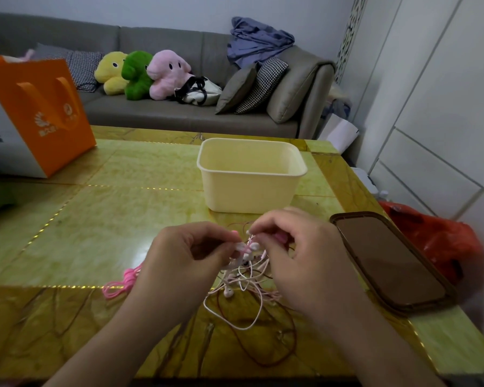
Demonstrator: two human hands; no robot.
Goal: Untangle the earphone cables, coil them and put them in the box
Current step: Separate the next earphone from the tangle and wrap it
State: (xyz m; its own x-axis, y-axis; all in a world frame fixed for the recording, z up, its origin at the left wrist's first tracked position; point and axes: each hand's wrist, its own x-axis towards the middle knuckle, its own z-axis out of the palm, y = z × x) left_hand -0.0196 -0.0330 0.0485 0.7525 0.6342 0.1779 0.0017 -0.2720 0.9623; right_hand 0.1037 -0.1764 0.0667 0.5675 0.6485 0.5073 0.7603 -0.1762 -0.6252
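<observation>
A tangle of white and pale pink earphone cables (245, 277) hangs between my hands just above the green table, with a dark red cable (288, 342) looping out toward the near edge. My left hand (187, 258) pinches the top of the tangle on its left side. My right hand (299, 247) pinches it from the right, fingertips almost meeting the left ones. A bright pink cable bundle (123, 283) lies on the table, partly hidden behind my left wrist. The cream plastic box (252, 188) stands open and empty just beyond my hands.
A brown lid (389, 261) lies to the right near the table edge, with a red plastic bag (444, 241) beyond it. An orange paper bag (39, 115) stands at the far left. A grey sofa with plush toys runs behind the table.
</observation>
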